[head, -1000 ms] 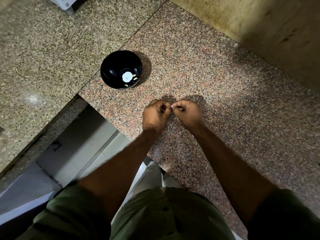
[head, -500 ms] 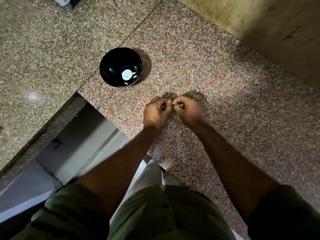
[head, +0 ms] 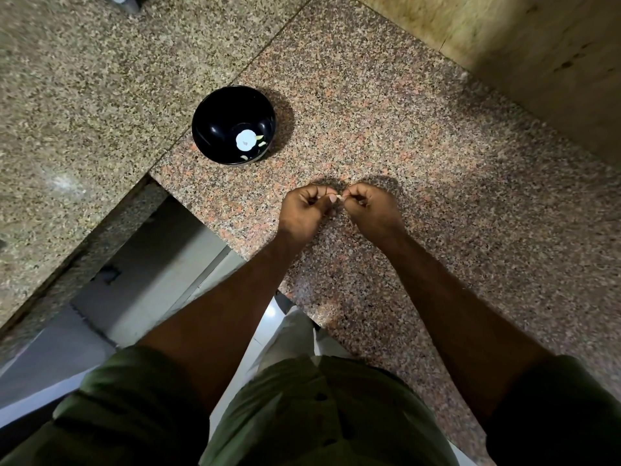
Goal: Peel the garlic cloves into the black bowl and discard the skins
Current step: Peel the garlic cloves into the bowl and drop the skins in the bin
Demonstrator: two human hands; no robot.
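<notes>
Nearby, black bowl point(head: 215, 129) sits beyond both hands, apart.

One head-worn camera looks steeply down, from close above, onto the granite counter point(head: 386, 136).

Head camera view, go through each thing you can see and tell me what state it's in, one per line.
black bowl: upright on the granite counter, a few pale garlic pieces inside
garlic clove: pinched between both hands above the counter, mostly hidden
left hand: fingers curled, pinching the clove
right hand: fingers curled, pinching the clove
</notes>
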